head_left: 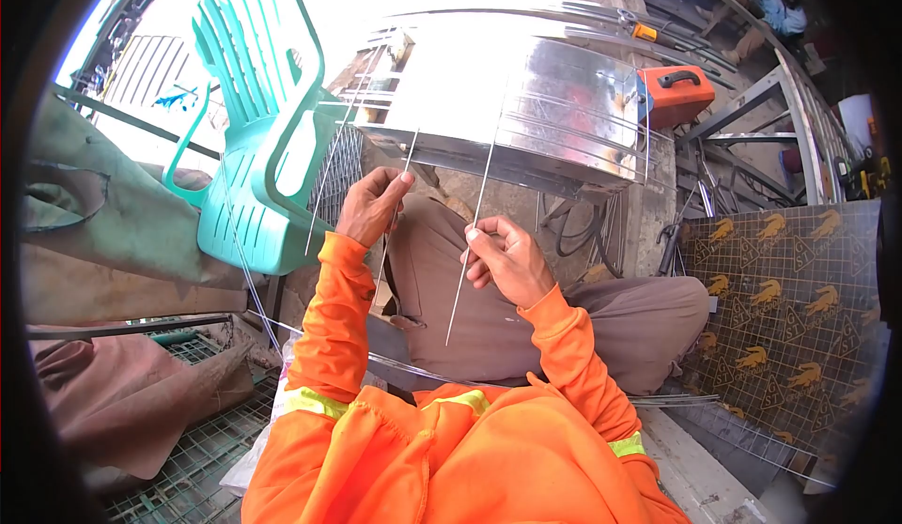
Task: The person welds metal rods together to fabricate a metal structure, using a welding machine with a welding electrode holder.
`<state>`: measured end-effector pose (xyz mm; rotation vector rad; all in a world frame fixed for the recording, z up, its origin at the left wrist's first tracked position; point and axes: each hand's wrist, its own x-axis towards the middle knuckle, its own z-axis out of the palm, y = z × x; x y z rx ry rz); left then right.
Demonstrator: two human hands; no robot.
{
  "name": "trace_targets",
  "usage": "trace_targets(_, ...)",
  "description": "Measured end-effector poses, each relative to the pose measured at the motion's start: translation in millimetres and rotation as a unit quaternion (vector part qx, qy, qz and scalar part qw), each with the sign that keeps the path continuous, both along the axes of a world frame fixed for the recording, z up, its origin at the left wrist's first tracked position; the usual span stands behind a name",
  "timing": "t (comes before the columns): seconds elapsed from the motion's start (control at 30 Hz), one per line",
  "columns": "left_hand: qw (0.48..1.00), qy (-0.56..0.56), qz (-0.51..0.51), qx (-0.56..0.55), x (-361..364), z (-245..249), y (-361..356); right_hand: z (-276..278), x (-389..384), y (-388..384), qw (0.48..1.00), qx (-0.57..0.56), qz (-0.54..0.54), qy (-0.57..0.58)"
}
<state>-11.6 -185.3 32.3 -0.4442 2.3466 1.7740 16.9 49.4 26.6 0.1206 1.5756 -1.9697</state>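
My left hand [376, 207] is closed, with a thin metal rod [411, 153] pinched between thumb and fingers. That rod slants down past my knee. To its right, my right hand [509, 259] grips another thin metal rod [484, 178] between thumb and fingertips. This second rod is longer and tilts from upper right to lower left, its low end above my lap. Both hands are raised over my legs, apart from each other. Ahead of them stands a shiny sheet-metal surface [573, 78], with several thin rods lying across its right part.
A green plastic chair [249, 139] stands at the left. Behind the metal surface sits an orange case with a black handle [678, 97]. A dark patterned board [780, 308] lies at the right. Metal mesh [202, 421] is at lower left. Another person [778, 7] is at far upper right.
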Motion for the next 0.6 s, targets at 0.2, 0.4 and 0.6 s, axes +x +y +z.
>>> trace_targets(0.2,1.000,0.004,0.008,0.005,0,-2,-3,-1,0,-1,1.000,-0.004,0.000,-0.001)
trace_targets(0.4,1.000,-0.009,0.025,0.009,2,2,0,2,0,-1,1.000,-0.003,-0.001,-0.002)
trace_targets(0.6,0.998,0.047,0.034,-0.019,2,-10,0,5,1,-2,1.000,-0.017,-0.010,-0.020)
